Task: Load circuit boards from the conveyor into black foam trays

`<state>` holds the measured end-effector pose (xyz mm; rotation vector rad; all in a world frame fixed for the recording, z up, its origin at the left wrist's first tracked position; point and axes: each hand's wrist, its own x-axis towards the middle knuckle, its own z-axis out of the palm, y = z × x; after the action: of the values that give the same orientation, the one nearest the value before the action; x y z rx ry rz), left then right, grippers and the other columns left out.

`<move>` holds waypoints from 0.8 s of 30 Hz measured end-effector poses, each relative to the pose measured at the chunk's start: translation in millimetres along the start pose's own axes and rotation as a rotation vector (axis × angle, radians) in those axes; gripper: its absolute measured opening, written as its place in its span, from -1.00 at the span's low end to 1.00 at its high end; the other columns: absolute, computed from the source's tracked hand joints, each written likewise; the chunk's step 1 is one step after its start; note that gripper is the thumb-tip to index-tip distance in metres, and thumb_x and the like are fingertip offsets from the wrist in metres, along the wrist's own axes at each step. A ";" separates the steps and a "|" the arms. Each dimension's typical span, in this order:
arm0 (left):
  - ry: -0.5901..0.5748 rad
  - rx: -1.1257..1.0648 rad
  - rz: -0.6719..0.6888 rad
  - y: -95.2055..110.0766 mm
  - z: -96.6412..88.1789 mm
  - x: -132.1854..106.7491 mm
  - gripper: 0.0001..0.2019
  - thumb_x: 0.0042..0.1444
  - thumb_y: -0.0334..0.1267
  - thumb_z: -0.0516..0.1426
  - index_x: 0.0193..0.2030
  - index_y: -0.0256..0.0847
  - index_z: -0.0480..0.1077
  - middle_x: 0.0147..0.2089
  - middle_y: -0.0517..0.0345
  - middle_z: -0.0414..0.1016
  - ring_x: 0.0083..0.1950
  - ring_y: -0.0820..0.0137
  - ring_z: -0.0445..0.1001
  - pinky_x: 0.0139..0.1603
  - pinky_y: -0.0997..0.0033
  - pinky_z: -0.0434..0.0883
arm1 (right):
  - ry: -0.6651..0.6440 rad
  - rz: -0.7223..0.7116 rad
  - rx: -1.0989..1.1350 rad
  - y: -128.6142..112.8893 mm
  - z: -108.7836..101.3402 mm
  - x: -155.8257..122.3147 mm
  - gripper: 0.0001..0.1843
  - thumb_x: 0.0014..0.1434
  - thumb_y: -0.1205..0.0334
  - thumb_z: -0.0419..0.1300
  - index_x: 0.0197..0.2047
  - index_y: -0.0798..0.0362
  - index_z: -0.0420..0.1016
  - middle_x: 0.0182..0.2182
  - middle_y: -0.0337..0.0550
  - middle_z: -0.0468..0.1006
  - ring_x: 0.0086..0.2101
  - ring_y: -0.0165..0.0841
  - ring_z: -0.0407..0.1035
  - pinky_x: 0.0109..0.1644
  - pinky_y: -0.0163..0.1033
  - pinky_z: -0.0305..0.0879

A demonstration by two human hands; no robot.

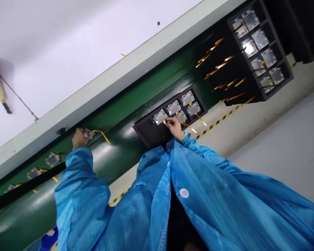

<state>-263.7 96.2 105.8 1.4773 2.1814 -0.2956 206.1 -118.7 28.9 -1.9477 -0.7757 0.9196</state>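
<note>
My left hand (pixel 80 138), at the raised edge of the green work surface, is closed on a small circuit board (pixel 89 133). A yellow flex cable (pixel 102 134) trails from that board to the right. Over a black tray (pixel 148 130), my right hand (pixel 174 128) pinches the short yellow flex cable (pixel 165 123) of a circuit board (pixel 160 117) lying in the tray. Several more boards sit in the tray's other pockets, and a few of their cables hang over its near edge. The fingers of my right hand partly cover one of these boards.
Stacked black trays (pixel 261 52) with boards and protruding yellow cables stand at the far right. More loose boards (pixel 52 159) lie on the green surface (pixel 122 134) at left, beside a black strip (pixel 28 188). A pale ledge (pixel 115 80) runs along the back.
</note>
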 end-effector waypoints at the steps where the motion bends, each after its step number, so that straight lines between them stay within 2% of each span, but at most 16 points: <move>1: 0.007 -0.017 -0.010 1.7 -1.0 -2.8 -0.49 -0.10 -0.51 0.37 -0.38 -0.06 0.07 -0.45 0.24 0.34 0.17 -0.14 0.63 0.24 0.01 0.48 | -0.001 -0.008 -0.003 -1.1 -2.1 -1.3 -0.81 0.12 0.16 0.26 -0.18 0.00 0.58 -0.14 -0.02 0.62 -0.15 -0.18 0.53 0.05 -0.01 0.57; 3: 0.031 -0.061 -0.014 6.6 -4.1 -9.7 -0.60 -0.06 -0.49 0.34 -0.45 -0.07 0.15 -0.60 0.29 0.11 0.03 -0.12 0.64 0.21 0.00 0.47 | -0.005 -0.034 -0.012 -4.9 -7.7 -5.3 -0.83 0.14 0.15 0.25 -0.20 -0.01 0.57 -0.16 -0.03 0.60 -0.16 -0.19 0.51 0.01 -0.03 0.56; 5: 0.077 -0.126 0.016 14.0 -6.9 -20.1 -0.62 -0.04 -0.46 0.33 -0.51 -0.07 0.16 -0.64 0.28 0.03 -0.04 -0.09 0.62 0.18 0.04 0.46 | -0.030 -0.073 -0.018 -11.3 -14.2 -12.2 -0.85 0.17 0.13 0.25 -0.22 -0.02 0.57 -0.19 -0.05 0.59 -0.19 -0.20 0.49 -0.04 -0.05 0.54; 7: 0.128 -0.214 0.075 24.0 -5.9 -36.7 -0.61 -0.03 -0.43 0.35 -0.52 -0.08 0.18 -0.61 0.26 0.14 -0.09 0.00 0.60 0.11 0.16 0.44 | -0.087 -0.128 -0.017 -21.4 -19.9 -22.8 -0.85 0.20 0.11 0.27 -0.24 -0.02 0.59 -0.23 -0.08 0.59 -0.23 -0.21 0.47 -0.07 -0.05 0.53; 9: 0.142 -0.311 0.151 37.0 2.5 -61.9 -0.69 0.02 -0.36 0.37 -0.49 -0.11 0.28 -0.53 0.24 0.32 -0.17 0.14 0.55 -0.03 0.29 0.41 | -0.170 -0.192 -0.007 -36.0 -23.4 -36.6 -0.84 0.23 0.09 0.29 -0.22 -0.03 0.64 -0.24 -0.10 0.60 -0.26 -0.23 0.46 -0.09 -0.06 0.53; 12: 0.070 -0.460 0.277 64.3 30.9 -113.7 -0.79 0.10 -0.17 0.40 -0.38 -0.17 0.49 -0.40 0.21 0.51 -0.28 0.30 0.46 -0.22 0.40 0.35 | -0.296 -0.306 0.009 -65.8 -24.2 -57.9 -0.81 0.34 0.06 0.31 -0.13 -0.06 0.71 -0.16 -0.08 0.64 -0.25 -0.24 0.48 -0.11 -0.09 0.56; 15: -0.073 -0.786 0.444 98.6 65.8 -169.0 -0.74 0.10 -0.03 0.40 -0.35 -0.19 0.59 -0.39 0.17 0.55 -0.36 0.33 0.41 -0.31 0.39 0.33 | -0.391 -0.503 -0.042 -96.6 -21.6 -70.0 -0.76 0.49 0.05 0.26 0.04 -0.09 0.74 -0.01 -0.03 0.64 -0.24 -0.26 0.51 -0.10 -0.07 0.61; 17: -0.117 -0.945 0.525 119.4 82.7 -200.0 -0.73 0.09 0.00 0.39 -0.33 -0.18 0.62 -0.39 0.16 0.56 -0.38 0.34 0.39 -0.32 0.38 0.32 | -0.408 -0.612 -0.095 -111.0 -20.3 -70.9 -0.73 0.53 0.07 0.25 0.15 -0.10 0.72 0.09 0.00 0.62 -0.22 -0.25 0.53 -0.06 -0.04 0.64; 20: -0.147 -0.998 0.581 137.7 93.5 -231.2 -0.73 0.12 0.00 0.40 -0.38 -0.16 0.60 -0.42 0.17 0.53 -0.39 0.34 0.38 -0.33 0.36 0.30 | -0.377 -0.632 -0.144 -118.5 -22.7 -66.4 -0.71 0.51 0.11 0.29 0.21 -0.08 0.68 0.16 0.02 0.59 -0.21 -0.25 0.55 -0.03 -0.02 0.67; 24: -0.205 -0.981 0.662 140.9 93.5 -247.7 -0.75 0.17 -0.06 0.39 -0.42 -0.15 0.59 -0.42 0.16 0.52 -0.35 0.30 0.44 -0.28 0.33 0.37 | -0.375 -0.583 -0.171 -112.9 -33.1 -62.3 -0.78 0.48 0.10 0.32 0.10 -0.08 0.72 0.08 -0.02 0.65 -0.26 -0.26 0.53 -0.07 -0.04 0.65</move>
<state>-35.7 -90.0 163.1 1.3485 1.2172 0.7126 179.6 -128.2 159.0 -1.5527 -1.5817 0.8747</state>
